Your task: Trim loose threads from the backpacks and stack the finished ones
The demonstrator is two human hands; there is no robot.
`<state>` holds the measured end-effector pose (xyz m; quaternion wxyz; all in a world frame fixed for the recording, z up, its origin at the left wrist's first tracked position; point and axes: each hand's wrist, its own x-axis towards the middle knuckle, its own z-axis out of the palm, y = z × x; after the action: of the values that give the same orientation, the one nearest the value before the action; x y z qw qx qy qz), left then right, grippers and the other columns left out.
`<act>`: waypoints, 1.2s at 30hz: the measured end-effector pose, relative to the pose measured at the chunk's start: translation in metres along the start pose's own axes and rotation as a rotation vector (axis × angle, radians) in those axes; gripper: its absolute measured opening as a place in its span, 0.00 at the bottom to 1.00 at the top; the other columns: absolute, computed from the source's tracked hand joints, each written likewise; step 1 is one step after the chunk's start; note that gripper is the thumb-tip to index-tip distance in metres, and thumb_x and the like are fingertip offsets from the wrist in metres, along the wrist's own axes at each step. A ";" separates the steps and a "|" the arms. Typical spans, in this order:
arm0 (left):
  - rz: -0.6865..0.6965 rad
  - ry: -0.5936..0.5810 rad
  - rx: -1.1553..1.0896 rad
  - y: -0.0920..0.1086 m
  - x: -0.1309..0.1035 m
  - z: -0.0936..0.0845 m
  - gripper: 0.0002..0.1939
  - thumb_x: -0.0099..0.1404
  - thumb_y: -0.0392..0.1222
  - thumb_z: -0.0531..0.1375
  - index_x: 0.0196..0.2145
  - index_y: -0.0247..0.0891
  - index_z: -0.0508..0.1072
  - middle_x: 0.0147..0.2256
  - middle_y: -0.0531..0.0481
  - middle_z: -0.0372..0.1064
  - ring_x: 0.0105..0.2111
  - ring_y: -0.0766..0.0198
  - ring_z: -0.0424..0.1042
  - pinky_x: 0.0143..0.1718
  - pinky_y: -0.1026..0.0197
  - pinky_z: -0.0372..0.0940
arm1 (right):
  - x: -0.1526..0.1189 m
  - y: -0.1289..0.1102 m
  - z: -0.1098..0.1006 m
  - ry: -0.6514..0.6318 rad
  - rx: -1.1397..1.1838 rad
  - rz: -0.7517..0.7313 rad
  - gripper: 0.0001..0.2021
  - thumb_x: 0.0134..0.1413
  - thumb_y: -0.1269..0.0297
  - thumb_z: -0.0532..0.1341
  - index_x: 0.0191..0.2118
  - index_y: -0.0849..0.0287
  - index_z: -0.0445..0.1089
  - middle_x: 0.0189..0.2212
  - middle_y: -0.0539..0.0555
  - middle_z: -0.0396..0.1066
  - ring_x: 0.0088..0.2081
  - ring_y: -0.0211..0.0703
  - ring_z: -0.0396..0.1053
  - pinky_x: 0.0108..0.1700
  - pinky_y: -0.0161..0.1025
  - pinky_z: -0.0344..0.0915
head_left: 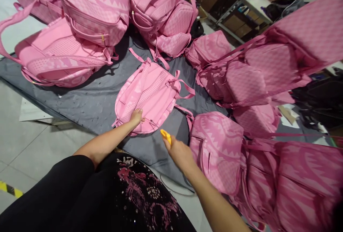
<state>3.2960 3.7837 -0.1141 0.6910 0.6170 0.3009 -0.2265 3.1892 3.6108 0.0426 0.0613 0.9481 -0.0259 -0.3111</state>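
Backpack (160, 91), pink and padded, lay with its strap side up on the gray sheet (77, 105), in front of the person and near the edge on their side. It looked light for its bulk and soft all over, the perforated back panel (157, 85) likely a little firmer than the thin sides, so it would probably sag or fold if lifted by one corner; nothing about it seemed fragile, though the fabric might slide easily on the sheet. The left hand (137, 117) rested on the near end with its fingers bent in; whether they pinched fabric or only pressed down, I could not tell. The right hand (178, 151) was closed around a yellow tool (165, 137), held just beside the near right rim. For a firm hold, the padded shoulder strap (142, 94) or the seamed rim seemed better than the loose webbing ends (187, 90), which trailed out and could snag. Stacked backpacks (93, 7) bounded the far left and more backpacks (217, 150) crowded the right; the widest stretch of sheet ran to the left, toward its slanting edge above the tiled floor (26, 150).
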 end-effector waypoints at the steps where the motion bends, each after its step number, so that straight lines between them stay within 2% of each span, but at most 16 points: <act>1: 0.017 -0.005 0.002 0.001 -0.002 0.000 0.16 0.71 0.47 0.49 0.51 0.37 0.66 0.24 0.49 0.70 0.19 0.64 0.70 0.21 0.65 0.60 | -0.013 -0.001 0.010 -0.031 -0.020 0.016 0.21 0.69 0.50 0.46 0.51 0.61 0.65 0.35 0.62 0.77 0.38 0.52 0.77 0.36 0.39 0.67; 3: 0.051 -0.017 0.002 0.001 -0.005 -0.001 0.15 0.72 0.47 0.49 0.49 0.37 0.66 0.24 0.48 0.71 0.20 0.65 0.71 0.21 0.66 0.61 | -0.026 -0.007 0.029 -0.065 -0.028 0.024 0.19 0.69 0.53 0.48 0.49 0.63 0.65 0.33 0.62 0.76 0.37 0.53 0.77 0.35 0.40 0.67; 5: 0.082 -0.029 0.001 0.002 -0.009 0.000 0.15 0.72 0.48 0.49 0.47 0.37 0.66 0.25 0.49 0.71 0.20 0.66 0.71 0.22 0.67 0.61 | -0.022 -0.018 0.045 -0.049 -0.026 0.020 0.18 0.69 0.57 0.49 0.50 0.66 0.65 0.33 0.64 0.76 0.37 0.54 0.77 0.36 0.42 0.68; 9: 0.122 -0.083 -0.003 0.004 -0.018 0.003 0.15 0.71 0.51 0.50 0.43 0.37 0.67 0.24 0.49 0.71 0.20 0.66 0.71 0.23 0.66 0.63 | 0.013 -0.045 0.077 0.054 0.001 -0.017 0.21 0.67 0.63 0.51 0.59 0.74 0.60 0.36 0.70 0.74 0.38 0.56 0.76 0.38 0.46 0.69; 12: 0.134 -0.174 0.007 0.008 -0.031 -0.001 0.17 0.67 0.54 0.56 0.37 0.36 0.70 0.25 0.47 0.73 0.23 0.64 0.72 0.27 0.63 0.66 | 0.034 -0.060 0.105 0.173 0.080 0.007 0.23 0.67 0.64 0.49 0.62 0.75 0.57 0.36 0.70 0.73 0.38 0.54 0.76 0.37 0.44 0.69; 15: 0.179 -0.255 0.021 0.021 -0.045 -0.022 0.14 0.62 0.51 0.63 0.32 0.35 0.74 0.31 0.45 0.76 0.32 0.62 0.75 0.36 0.62 0.68 | 0.042 -0.064 0.128 0.238 0.128 0.032 0.23 0.67 0.65 0.48 0.62 0.75 0.57 0.35 0.67 0.73 0.36 0.52 0.76 0.36 0.43 0.69; 16: 0.227 -0.223 0.001 0.029 -0.048 -0.033 0.13 0.61 0.50 0.65 0.32 0.35 0.75 0.34 0.45 0.77 0.35 0.62 0.74 0.39 0.63 0.67 | 0.043 -0.064 0.133 0.249 0.133 0.029 0.23 0.67 0.65 0.49 0.62 0.74 0.57 0.34 0.67 0.72 0.36 0.52 0.76 0.36 0.43 0.69; 18: 0.311 -0.039 -0.114 0.046 -0.051 -0.060 0.12 0.62 0.48 0.64 0.35 0.36 0.75 0.38 0.47 0.76 0.38 0.64 0.73 0.41 0.64 0.66 | 0.044 -0.062 0.140 0.267 0.129 0.015 0.23 0.67 0.64 0.49 0.62 0.74 0.57 0.34 0.66 0.72 0.36 0.52 0.76 0.36 0.43 0.69; 20: 0.245 0.198 -0.264 0.065 -0.045 -0.084 0.11 0.67 0.48 0.59 0.34 0.36 0.73 0.35 0.48 0.73 0.35 0.66 0.72 0.40 0.65 0.65 | 0.045 -0.060 0.143 0.280 0.119 0.004 0.23 0.67 0.63 0.49 0.61 0.74 0.57 0.34 0.66 0.72 0.35 0.51 0.76 0.36 0.41 0.69; 22: 0.065 0.307 -0.349 0.079 -0.034 -0.098 0.12 0.71 0.45 0.54 0.33 0.36 0.70 0.31 0.48 0.70 0.32 0.66 0.71 0.38 0.65 0.66 | 0.046 -0.059 0.146 0.285 0.116 0.010 0.23 0.68 0.62 0.47 0.61 0.74 0.56 0.34 0.65 0.72 0.35 0.49 0.75 0.36 0.40 0.68; 24: -0.066 0.304 -0.367 0.088 -0.022 -0.102 0.12 0.72 0.43 0.52 0.32 0.35 0.68 0.29 0.48 0.67 0.31 0.65 0.69 0.37 0.64 0.66 | 0.047 -0.058 0.149 0.289 0.121 0.021 0.23 0.69 0.62 0.46 0.61 0.73 0.56 0.33 0.64 0.72 0.35 0.49 0.75 0.36 0.40 0.67; 27: -0.142 0.281 -0.395 0.094 -0.008 -0.097 0.09 0.70 0.44 0.55 0.34 0.37 0.66 0.28 0.51 0.63 0.28 0.66 0.66 0.35 0.64 0.67 | 0.047 -0.059 0.153 0.305 0.128 0.029 0.22 0.69 0.61 0.46 0.61 0.71 0.56 0.35 0.64 0.72 0.36 0.50 0.75 0.38 0.41 0.67; 30: -0.214 0.240 -0.425 0.097 -0.005 -0.095 0.07 0.70 0.44 0.56 0.35 0.39 0.65 0.27 0.54 0.59 0.25 0.69 0.62 0.33 0.66 0.66 | 0.047 -0.061 0.157 0.283 0.137 0.050 0.22 0.69 0.61 0.46 0.61 0.70 0.55 0.35 0.63 0.73 0.37 0.50 0.75 0.38 0.41 0.66; 33: -0.315 0.145 -0.451 0.099 -0.005 -0.097 0.05 0.70 0.42 0.55 0.37 0.38 0.65 0.27 0.53 0.60 0.24 0.67 0.63 0.31 0.64 0.68 | 0.048 -0.063 0.162 0.262 0.160 0.074 0.22 0.69 0.61 0.46 0.61 0.69 0.55 0.36 0.63 0.73 0.37 0.50 0.75 0.38 0.41 0.66; 36: -0.403 0.057 -0.487 0.097 0.000 -0.095 0.10 0.69 0.45 0.56 0.38 0.35 0.66 0.28 0.49 0.63 0.25 0.62 0.68 0.31 0.58 0.71 | 0.051 -0.065 0.167 0.267 0.180 0.085 0.23 0.69 0.62 0.45 0.63 0.70 0.54 0.37 0.63 0.73 0.37 0.49 0.75 0.40 0.42 0.66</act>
<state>3.3494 3.8911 -0.0508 0.7511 0.3675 0.4815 -0.2627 3.1324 3.6539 -0.1293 -0.0079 0.9807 -0.0852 -0.1757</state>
